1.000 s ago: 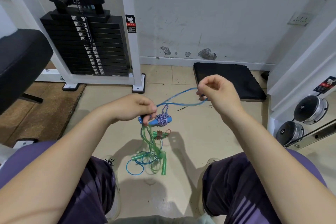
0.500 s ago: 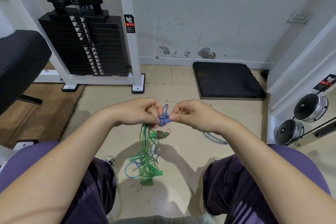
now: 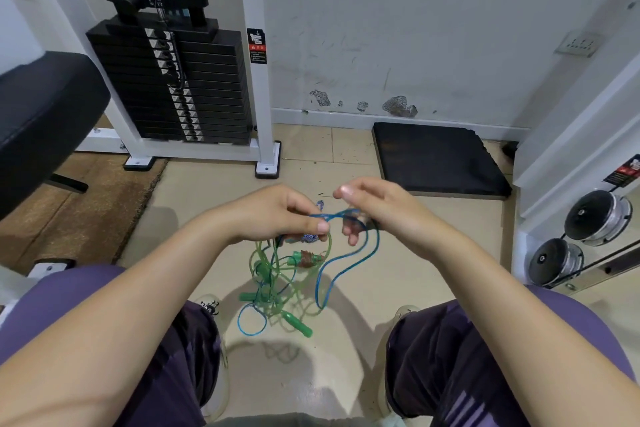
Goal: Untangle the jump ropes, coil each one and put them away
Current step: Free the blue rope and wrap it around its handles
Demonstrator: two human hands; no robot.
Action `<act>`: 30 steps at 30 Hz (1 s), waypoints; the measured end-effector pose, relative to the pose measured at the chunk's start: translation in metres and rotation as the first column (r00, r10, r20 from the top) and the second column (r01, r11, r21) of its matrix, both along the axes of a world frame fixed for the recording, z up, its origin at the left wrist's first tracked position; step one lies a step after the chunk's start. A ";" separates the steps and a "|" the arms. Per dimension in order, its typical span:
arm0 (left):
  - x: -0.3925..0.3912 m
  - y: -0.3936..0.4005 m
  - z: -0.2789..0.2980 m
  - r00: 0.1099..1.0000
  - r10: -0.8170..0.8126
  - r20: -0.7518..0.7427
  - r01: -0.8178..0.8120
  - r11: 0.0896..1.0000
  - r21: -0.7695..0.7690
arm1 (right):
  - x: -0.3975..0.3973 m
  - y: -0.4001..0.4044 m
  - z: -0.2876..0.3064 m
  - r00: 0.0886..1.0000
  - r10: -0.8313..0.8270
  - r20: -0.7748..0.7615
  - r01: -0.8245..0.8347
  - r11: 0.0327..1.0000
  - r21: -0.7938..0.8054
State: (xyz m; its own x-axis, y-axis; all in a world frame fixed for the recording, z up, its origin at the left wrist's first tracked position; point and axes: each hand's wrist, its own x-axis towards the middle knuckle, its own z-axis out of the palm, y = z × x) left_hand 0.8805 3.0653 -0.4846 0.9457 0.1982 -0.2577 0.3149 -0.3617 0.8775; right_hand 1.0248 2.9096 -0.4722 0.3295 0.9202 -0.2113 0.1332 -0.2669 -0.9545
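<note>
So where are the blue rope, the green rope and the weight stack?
blue rope [image 3: 346,270]: head view, on the loop hanging below the right hand.
green rope [image 3: 298,322]: head view, on a low handle.
weight stack [image 3: 207,90]: head view, on the black plates.

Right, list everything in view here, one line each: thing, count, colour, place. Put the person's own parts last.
blue jump rope: one, blue, held between both hands, loop hanging to the floor
green jump rope: at least one, green, tangled with the blue one, dangling below the left hand
weight stack: one, black plates, in the white frame at the back left
padded seat: one, black, left edge
floor mat: one, black, by the wall at the right
brown mat: one, brown, floor at the left
dumbbells: two ends visible, chrome and black, right edge
wall socket: one, pale, on the wall at the upper right
left hand: grips the rope bundle
right hand: pinches the blue cord
legs: two, in purple shorts, bottom
</note>
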 end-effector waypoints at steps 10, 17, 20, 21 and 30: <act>-0.006 0.012 0.009 0.994 0.112 -0.012 -0.110 0.990 0.093 | 0.009 0.001 -0.014 0.919 0.122 0.375 -0.059 0.983 -0.175; -0.013 0.047 0.008 0.835 0.538 0.118 -0.543 0.766 0.345 | 0.032 -0.007 -0.008 0.773 0.108 0.625 0.119 0.943 -0.310; -0.015 0.057 0.003 0.754 0.630 0.185 -0.637 0.634 0.438 | 0.038 -0.010 -0.007 0.788 0.042 0.614 0.148 0.955 -0.256; -0.016 0.056 0.000 0.796 0.588 0.143 -0.573 0.656 0.491 | 0.036 -0.009 -0.008 0.819 0.012 0.574 0.137 0.967 -0.216; 0.006 -0.011 -0.024 0.988 -0.115 0.103 0.131 0.977 -0.167 | -0.002 0.006 -0.010 0.997 0.043 0.065 -0.052 0.988 0.143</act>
